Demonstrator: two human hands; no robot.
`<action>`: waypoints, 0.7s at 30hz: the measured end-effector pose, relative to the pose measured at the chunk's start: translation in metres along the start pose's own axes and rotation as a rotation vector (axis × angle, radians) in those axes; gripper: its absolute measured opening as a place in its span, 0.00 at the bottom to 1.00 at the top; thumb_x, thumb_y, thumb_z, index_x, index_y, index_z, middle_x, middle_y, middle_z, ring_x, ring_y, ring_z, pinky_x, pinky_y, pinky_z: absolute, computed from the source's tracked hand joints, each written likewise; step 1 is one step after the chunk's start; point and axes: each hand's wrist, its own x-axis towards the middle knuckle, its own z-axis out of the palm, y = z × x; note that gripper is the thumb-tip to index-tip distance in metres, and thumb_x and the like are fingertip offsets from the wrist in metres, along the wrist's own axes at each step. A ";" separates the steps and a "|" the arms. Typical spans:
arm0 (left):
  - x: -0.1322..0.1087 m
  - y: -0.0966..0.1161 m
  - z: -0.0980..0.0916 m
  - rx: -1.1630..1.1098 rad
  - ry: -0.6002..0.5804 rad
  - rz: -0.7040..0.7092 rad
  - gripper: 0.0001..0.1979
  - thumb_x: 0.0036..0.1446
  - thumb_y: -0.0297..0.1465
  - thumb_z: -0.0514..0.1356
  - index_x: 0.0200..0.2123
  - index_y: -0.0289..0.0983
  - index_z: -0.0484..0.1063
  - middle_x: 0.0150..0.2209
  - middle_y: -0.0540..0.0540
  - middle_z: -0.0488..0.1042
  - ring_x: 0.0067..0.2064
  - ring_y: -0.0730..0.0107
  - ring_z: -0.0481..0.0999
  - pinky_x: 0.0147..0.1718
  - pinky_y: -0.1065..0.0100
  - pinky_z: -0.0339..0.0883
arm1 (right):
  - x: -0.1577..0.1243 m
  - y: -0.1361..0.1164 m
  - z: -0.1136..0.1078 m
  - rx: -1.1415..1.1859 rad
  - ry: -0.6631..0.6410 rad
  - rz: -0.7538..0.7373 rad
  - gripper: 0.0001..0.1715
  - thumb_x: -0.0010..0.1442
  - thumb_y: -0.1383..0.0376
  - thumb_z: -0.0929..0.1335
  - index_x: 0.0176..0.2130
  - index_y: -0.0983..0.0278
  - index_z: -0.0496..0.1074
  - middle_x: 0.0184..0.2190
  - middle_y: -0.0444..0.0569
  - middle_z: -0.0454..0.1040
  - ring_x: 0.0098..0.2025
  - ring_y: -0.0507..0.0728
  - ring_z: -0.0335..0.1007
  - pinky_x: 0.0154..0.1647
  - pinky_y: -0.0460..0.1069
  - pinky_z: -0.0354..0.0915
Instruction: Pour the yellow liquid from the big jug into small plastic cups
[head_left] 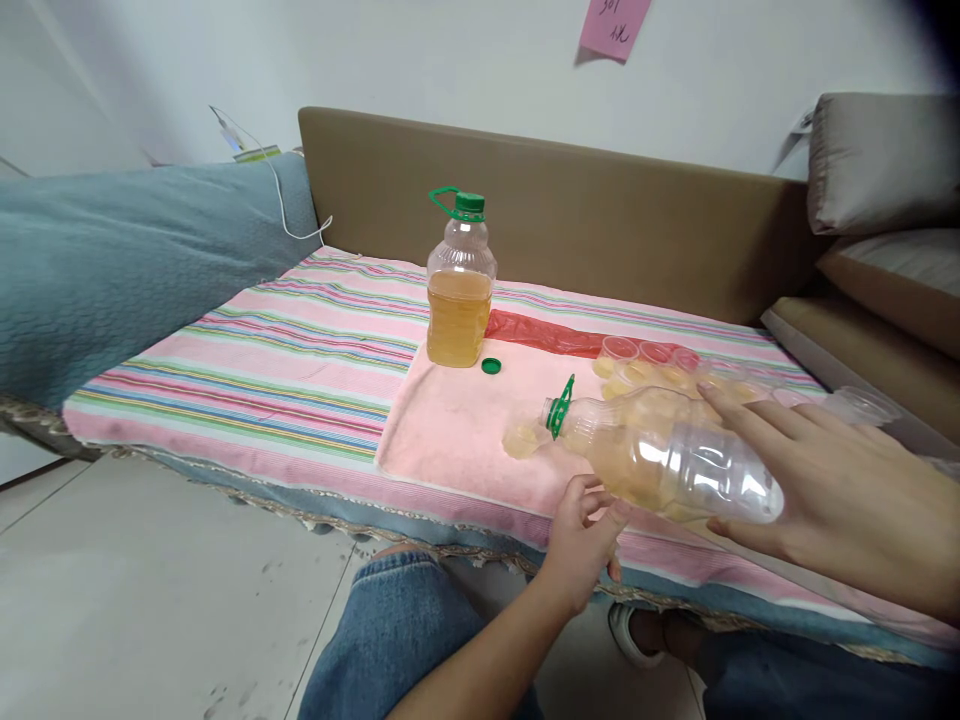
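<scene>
A clear plastic bottle (652,450) of pale yellow liquid lies tipped nearly on its side, its open green-ringed mouth pointing left. My right hand (832,490) grips it near the base, fingers above and thumb below. Right at the mouth is a small clear cup (523,437) with yellow liquid in it. Just below the bottle is my left hand (581,545), its fingers loosely bent and apart, holding nothing; whether it touches the bottle I cannot tell. Several clear cups (620,350) stand behind the bottle, which partly hides them. A green cap (491,366) lies on the pink towel (442,430).
A larger capped bottle (459,315) of yellow liquid stands upright behind the towel's left part. A red plastic bag (547,333) lies behind the cups. Cushions (885,165) are stacked at the right, and a brown backrest (570,220) bounds the striped cover (300,370).
</scene>
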 end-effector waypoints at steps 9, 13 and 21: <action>0.001 -0.001 0.000 0.003 -0.001 0.001 0.29 0.48 0.50 0.65 0.43 0.37 0.61 0.37 0.52 0.69 0.13 0.91 0.54 0.11 0.77 0.56 | -0.001 0.001 0.001 0.005 0.029 -0.012 0.60 0.44 0.37 0.66 0.65 0.69 0.55 0.60 0.62 0.67 0.55 0.78 0.66 0.46 0.66 0.69; 0.001 -0.002 0.000 0.002 0.004 0.001 0.29 0.47 0.50 0.65 0.43 0.37 0.61 0.37 0.52 0.70 0.13 0.91 0.54 0.10 0.77 0.55 | 0.000 0.002 0.004 0.017 0.043 -0.025 0.60 0.45 0.36 0.66 0.65 0.69 0.54 0.58 0.64 0.69 0.53 0.77 0.68 0.46 0.67 0.69; 0.002 0.001 -0.002 0.026 0.036 0.005 0.29 0.47 0.51 0.64 0.42 0.38 0.61 0.38 0.51 0.71 0.13 0.91 0.54 0.11 0.76 0.55 | 0.002 -0.001 0.005 0.052 0.079 -0.009 0.60 0.42 0.37 0.68 0.63 0.70 0.58 0.57 0.65 0.70 0.54 0.78 0.68 0.50 0.68 0.68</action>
